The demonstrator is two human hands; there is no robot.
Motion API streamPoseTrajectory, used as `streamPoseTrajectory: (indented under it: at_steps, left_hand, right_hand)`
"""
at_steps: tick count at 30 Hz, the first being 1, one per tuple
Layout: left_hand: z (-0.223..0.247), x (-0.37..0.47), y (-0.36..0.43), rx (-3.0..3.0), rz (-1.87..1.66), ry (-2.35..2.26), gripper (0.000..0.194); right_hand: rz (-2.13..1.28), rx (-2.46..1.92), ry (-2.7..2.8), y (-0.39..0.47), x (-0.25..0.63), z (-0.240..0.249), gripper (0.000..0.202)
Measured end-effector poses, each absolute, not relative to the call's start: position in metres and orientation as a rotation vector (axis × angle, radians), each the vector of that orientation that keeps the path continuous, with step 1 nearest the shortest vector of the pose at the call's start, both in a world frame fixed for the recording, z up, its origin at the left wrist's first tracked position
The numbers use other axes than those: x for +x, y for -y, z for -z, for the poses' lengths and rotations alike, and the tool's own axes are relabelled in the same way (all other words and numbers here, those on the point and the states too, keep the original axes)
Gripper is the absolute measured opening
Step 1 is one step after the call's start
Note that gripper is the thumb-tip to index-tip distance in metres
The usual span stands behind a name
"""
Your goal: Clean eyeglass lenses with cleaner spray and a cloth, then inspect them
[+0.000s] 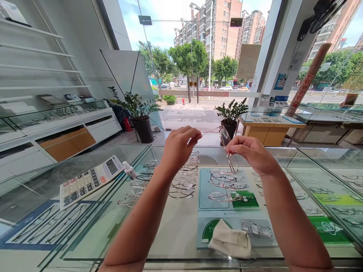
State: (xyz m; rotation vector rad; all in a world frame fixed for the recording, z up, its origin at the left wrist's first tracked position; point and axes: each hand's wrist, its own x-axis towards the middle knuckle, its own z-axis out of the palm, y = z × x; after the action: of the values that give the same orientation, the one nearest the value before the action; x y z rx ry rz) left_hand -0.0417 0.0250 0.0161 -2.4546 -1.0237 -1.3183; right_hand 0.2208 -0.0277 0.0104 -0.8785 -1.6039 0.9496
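Note:
A pair of thin-rimmed eyeglasses (224, 136) is held up above the glass display counter (181, 223), turned so that one lens is higher than the other. My right hand (252, 153) pinches the frame near its middle. At the tip of one thin temple arm, the fingers of my left hand (181, 145) are closed. On the counter nearer to me lies a crumpled cream cloth (230, 240). Several rows of eyeglasses (228, 185) show under the glass below my hands.
To the left, a large calculator (92, 181) and a small white bottle (129, 170) rest on the counter. Beyond it stand two potted plants (143, 128) by the glass doors. More display cases (283, 119) line the right side, with shelves (36, 68) at the left.

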Motion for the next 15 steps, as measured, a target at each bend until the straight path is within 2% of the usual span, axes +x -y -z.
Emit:
streamPoseTrajectory:
  at_steps: [11,15]
  left_hand:
    - [-0.020,-0.053,-0.030,-2.446,1.313,1.030,0.012]
    - [-0.023,-0.049,-0.019,-2.190,1.569,1.024,0.006]
  right_hand:
    - [-1.052,-0.882,1.618,0.030,0.223,-0.015,0.014]
    - [-1.093,-0.854,1.499,0.030,0.220,-0.014,0.016]
